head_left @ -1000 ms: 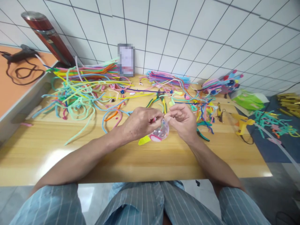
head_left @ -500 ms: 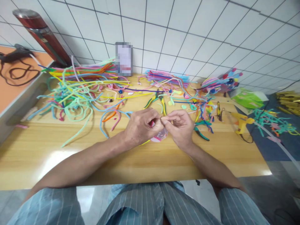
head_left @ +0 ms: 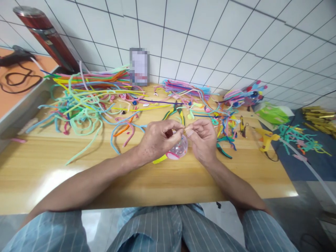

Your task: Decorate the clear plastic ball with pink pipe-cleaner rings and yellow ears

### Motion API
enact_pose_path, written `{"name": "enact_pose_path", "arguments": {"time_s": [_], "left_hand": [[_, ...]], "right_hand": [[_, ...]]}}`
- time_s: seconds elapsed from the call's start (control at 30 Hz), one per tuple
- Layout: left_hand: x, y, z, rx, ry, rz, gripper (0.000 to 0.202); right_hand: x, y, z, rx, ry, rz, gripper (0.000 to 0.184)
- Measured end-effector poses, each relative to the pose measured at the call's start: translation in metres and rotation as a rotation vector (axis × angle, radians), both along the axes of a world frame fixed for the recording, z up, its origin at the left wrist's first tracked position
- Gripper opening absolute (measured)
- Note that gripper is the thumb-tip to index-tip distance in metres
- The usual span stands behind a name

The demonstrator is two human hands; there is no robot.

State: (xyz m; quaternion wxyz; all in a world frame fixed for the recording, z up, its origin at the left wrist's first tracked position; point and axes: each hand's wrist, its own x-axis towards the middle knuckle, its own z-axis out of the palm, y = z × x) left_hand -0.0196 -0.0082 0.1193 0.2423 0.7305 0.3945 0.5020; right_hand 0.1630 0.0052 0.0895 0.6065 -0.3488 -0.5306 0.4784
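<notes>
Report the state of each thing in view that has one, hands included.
Left hand: thumb and fingers pinched; anything held too small to tell
Right hand: pinched likewise
Clear ball: round, partly hidden
Yellow pliers: handles spread
Teal pliers: handles spread
Glue gun: lying down
Flask: upright, capped
Phone: propped upright, screen blurred
Green strands: tangled

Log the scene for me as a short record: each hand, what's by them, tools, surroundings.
Left hand: thumb and forefinger pinched
Right hand: also pinched, fingertips close to the other's; anything gripped is too small to tell
By hands: clear ball with pink edge, partly hidden
Tools: yellow-green pliers behind the hands; yellow glue gun at right
Left side: tangled pipe cleaners
Back left: red flask
</notes>
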Motion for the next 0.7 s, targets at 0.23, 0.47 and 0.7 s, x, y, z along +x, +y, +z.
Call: {"name": "enact_pose_path", "arguments": {"time_s": [0.23, 0.47, 0.7], "left_hand": [[0.0000, 0.0006, -0.0013, 0.050, 0.022, 0.011, 0.017], [-0.0016, -0.0001, 0.0028, -0.033, 0.014, -0.024, 0.016], [0.0001, 0.0001, 0.0024, -0.024, 0.020, -0.036, 0.011]], "right_hand": [[0.0012, 0.0000, -0.0017, -0.021, -0.016, 0.012, 0.039], [0.0007, 0.0005, -0.0009, 0.010, 0.037, 0.036, 0.034], [0.0016, 0.0011, -0.0010, 0.009, 0.010, 0.032, 0.035]]}}
